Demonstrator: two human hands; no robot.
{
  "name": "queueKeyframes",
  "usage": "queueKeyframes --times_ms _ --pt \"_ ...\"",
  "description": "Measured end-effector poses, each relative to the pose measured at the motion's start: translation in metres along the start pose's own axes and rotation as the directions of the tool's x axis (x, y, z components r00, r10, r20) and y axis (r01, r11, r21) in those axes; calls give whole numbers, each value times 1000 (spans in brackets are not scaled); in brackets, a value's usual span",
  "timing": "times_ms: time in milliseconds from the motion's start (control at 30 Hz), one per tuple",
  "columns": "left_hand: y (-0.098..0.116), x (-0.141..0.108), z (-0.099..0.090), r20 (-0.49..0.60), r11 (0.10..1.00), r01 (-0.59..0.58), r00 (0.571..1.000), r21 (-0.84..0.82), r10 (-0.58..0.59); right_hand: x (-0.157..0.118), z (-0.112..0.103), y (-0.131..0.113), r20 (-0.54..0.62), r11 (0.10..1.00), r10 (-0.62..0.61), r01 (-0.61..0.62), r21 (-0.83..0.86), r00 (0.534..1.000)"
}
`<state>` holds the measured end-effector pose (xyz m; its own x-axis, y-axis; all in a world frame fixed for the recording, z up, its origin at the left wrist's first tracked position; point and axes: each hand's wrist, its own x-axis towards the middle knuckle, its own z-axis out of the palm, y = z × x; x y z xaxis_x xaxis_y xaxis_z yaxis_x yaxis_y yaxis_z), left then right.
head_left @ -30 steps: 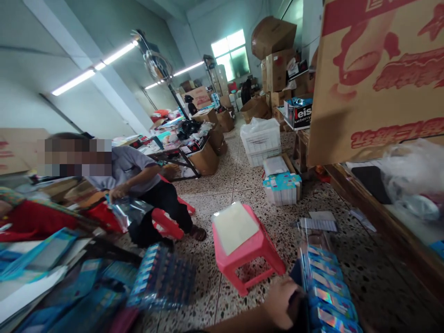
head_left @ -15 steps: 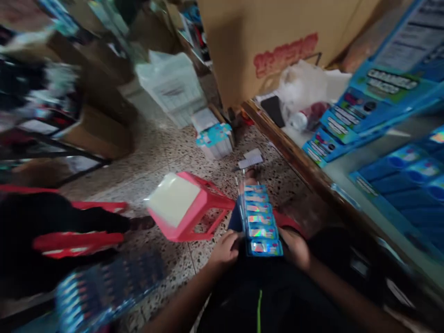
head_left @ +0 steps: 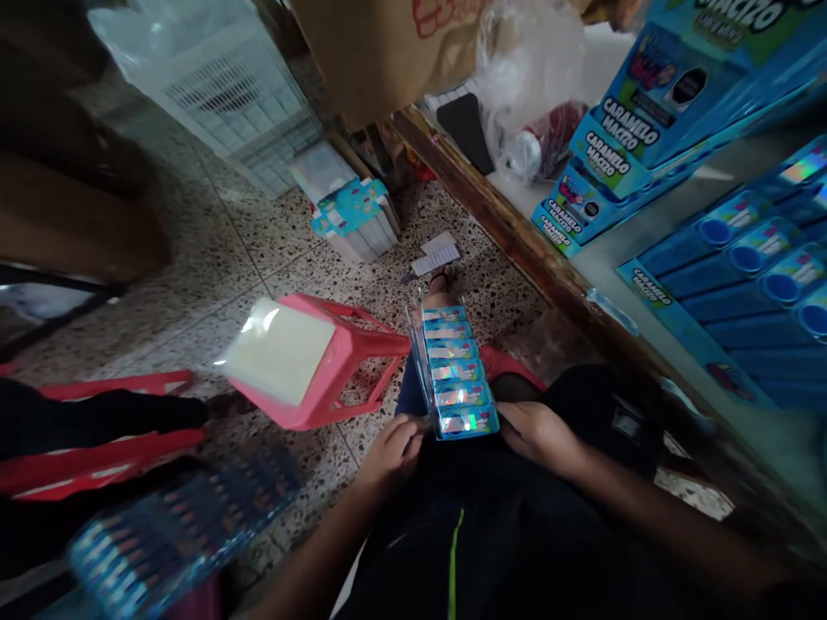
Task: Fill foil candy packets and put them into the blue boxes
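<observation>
My left grip (head_left: 395, 441) and right grip (head_left: 531, 430) are closed on the near sides of the blue packs (head_left: 457, 370), over my lap between them — likely to keep the row steady. Red stool left of my grip, bench (head_left: 517, 245) to the right — both seemingly kept handy.

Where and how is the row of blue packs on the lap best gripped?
Probably by both long sides at the near end, left hand from the left, right hand from the right: the row of blue packs is narrow and points away from the body.
</observation>
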<state>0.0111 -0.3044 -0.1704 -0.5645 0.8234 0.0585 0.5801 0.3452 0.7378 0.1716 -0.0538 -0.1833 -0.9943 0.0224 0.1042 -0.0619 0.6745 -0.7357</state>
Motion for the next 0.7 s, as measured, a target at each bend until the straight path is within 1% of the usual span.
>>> queueKeyframes --times_ms 67,167,233,300,433,500,600,700 --pt "0 1 1 1 1000 28 1000 -13 -28 0 -5 -4 26 997 63 -64 38 998" --pt "1 2 2 16 996 92 996 -6 -92 2 -6 -7 14 977 182 -182 112 983" --pt "2 2 2 46 992 123 991 2 -123 5 -5 -8 -4 953 257 -253 168 966" --pt "3 2 1 80 989 150 985 15 -151 9 -5 -10 4 934 299 -293 205 954" --pt "5 5 -2 112 967 242 962 81 -250 19 -4 -12 58 913 329 -333 234 943" --pt "4 11 -4 164 959 269 946 91 -281 22 0 -8 78 895 337 -345 283 938" --pt "2 23 -2 243 952 295 920 83 -306 26 11 3 90 865 313 -323 384 946" --pt "0 32 4 262 949 310 913 57 -314 30 18 13 72 862 267 -272 428 961"
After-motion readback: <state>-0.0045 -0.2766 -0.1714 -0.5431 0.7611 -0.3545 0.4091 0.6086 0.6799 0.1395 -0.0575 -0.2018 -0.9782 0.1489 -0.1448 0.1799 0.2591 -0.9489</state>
